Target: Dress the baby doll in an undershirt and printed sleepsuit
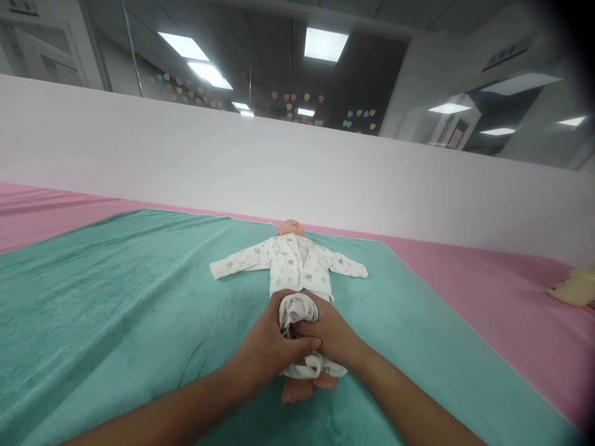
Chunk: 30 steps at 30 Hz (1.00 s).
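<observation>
Best to gather the white cloth [305, 303] softly, make the hole big and round, and go slow, with no hard tugs near the bare feet [297, 390] of the doll [291, 228]. Cloth bunched up between the curled fingers of left hand [269, 341] and right hand [335, 331], touching both, just below the little shirt [283, 263].

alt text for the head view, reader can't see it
Left hand and right hand hold bunched white cloth near the bare feet of a baby doll lying in a white patterned jacket on a teal blanket.
</observation>
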### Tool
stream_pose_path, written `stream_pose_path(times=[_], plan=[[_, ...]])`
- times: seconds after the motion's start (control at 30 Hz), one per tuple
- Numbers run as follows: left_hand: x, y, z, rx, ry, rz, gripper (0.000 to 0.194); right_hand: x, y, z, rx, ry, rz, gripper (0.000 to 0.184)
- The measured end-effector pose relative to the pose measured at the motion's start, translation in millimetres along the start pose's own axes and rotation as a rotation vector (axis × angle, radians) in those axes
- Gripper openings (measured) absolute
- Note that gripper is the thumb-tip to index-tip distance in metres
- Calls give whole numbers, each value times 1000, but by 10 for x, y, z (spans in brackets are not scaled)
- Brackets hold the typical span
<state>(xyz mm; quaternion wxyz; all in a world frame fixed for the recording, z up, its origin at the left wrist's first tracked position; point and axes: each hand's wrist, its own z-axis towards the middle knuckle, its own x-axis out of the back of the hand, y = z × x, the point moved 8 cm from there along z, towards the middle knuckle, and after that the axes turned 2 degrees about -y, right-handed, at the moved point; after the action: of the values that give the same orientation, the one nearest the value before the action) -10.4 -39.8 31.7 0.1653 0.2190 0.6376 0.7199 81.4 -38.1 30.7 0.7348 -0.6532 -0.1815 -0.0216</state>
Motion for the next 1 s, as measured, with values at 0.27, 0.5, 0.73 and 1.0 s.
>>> stream_pose_path(times=[0.27, 0.5, 0.73, 1.0], plan=[[54, -119, 44, -46, 36, 173, 48, -52, -73, -15, -29, -221, 155, 41], [31, 102, -67, -417, 174, 850, 67, -88, -52, -67, -15, -326, -60, 50], [75, 44, 51, -191, 128, 803, 46, 14, -53, -26, 40, -198, -130, 45], [80, -234, -31, -7, 61, 310, 28, -5, -111, -12, 52, -159, -297, 20]])
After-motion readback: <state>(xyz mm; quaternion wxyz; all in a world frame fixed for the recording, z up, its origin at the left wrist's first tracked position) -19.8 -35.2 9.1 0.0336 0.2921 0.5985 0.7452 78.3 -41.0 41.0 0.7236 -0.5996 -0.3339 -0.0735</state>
